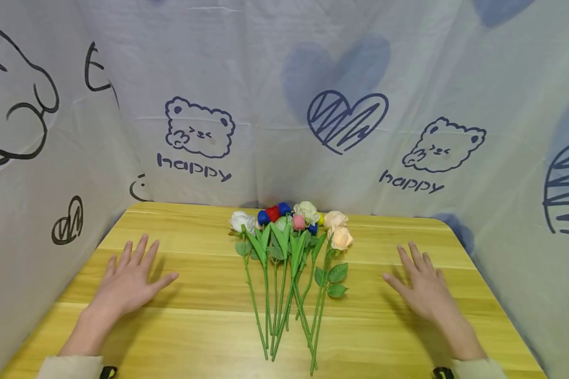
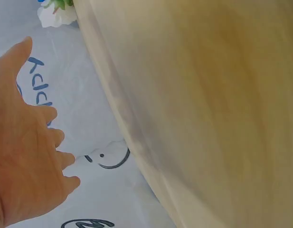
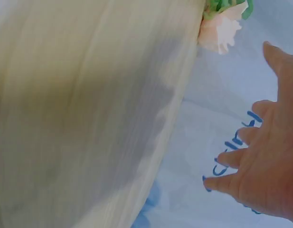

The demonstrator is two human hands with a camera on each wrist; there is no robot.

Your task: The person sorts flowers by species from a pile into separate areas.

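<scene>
Left hand [image 1: 129, 287]: positioned at the left of the head view; fingers extended and spread apart, thumb set wide toward the centre; it holds nothing. Right hand [image 1: 423, 288]: positioned at the right of the head view; fingers likewise extended and spread, thumb angled toward the centre; it holds nothing. Each hand casts a shadow on the wooden table [image 1: 194, 337]; both are well apart from the flowers.

The flowers lie in a loose bunch at the centre of the head view, between the hands; heads point to the far table edge, green stems [image 1: 267, 310] run toward the lower centre, several crossing. Heads include a white rose [image 1: 242, 221] at the bunch's left, a red bloom [image 1: 272, 213] between blue blooms [image 1: 283, 209], a cream bloom [image 1: 306, 211], a pink bud [image 1: 298, 222] and peach roses [image 1: 341, 238] at the right; broad green leaves [image 1: 297, 250] partly cover the middle heads.

A printed cloth [image 1: 275, 63] with bears, hearts and "happy" lettering hangs behind the table; light sleeves [image 1: 73, 367] and black wristbands [image 1: 108, 372] show at the lower left and lower right.
</scene>
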